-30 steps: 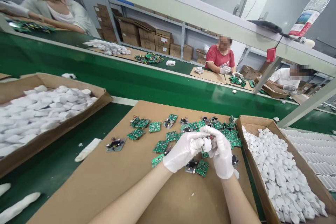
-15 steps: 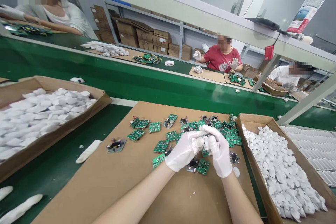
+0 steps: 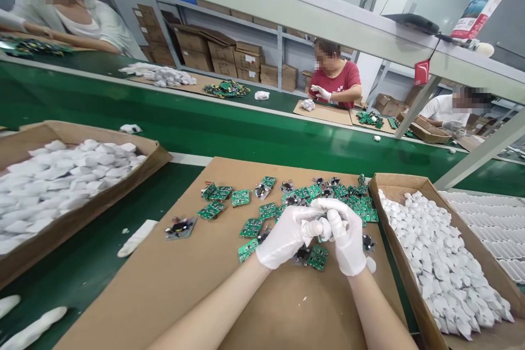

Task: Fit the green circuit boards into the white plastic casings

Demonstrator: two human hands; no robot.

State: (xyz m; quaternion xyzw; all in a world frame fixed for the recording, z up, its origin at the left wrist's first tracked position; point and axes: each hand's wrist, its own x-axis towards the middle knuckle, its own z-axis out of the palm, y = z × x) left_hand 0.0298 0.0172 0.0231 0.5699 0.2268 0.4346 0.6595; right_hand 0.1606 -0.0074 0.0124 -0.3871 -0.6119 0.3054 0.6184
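Both of my hands wear white gloves and meet above the circuit boards at the middle of the cardboard sheet. My left hand (image 3: 285, 234) is closed, its fingertips pinching a small white wrapped piece (image 3: 325, 229). From the other side my right hand (image 3: 348, 239) curls its fingers round the same piece. The fingers cover most of it, so what is inside does not show. Green circuit boards (image 3: 251, 227) with small parts lie scattered beneath and beyond the hands. A pale round scrap (image 3: 371, 264) rests beside my right wrist.
A cardboard tray (image 3: 162, 157) of white packets stands at left, another tray (image 3: 404, 281) of them at right. White trays (image 3: 488, 224) lie beyond that. Loose white finger-shaped covers (image 3: 137, 238) lie on the green belt. Across the line, a person (image 3: 338, 74) in red and other people sit working.
The fingers of both hands have shifted slightly round the white piece. Across the line, the person in red has lowered their raised hands and turned to the left.
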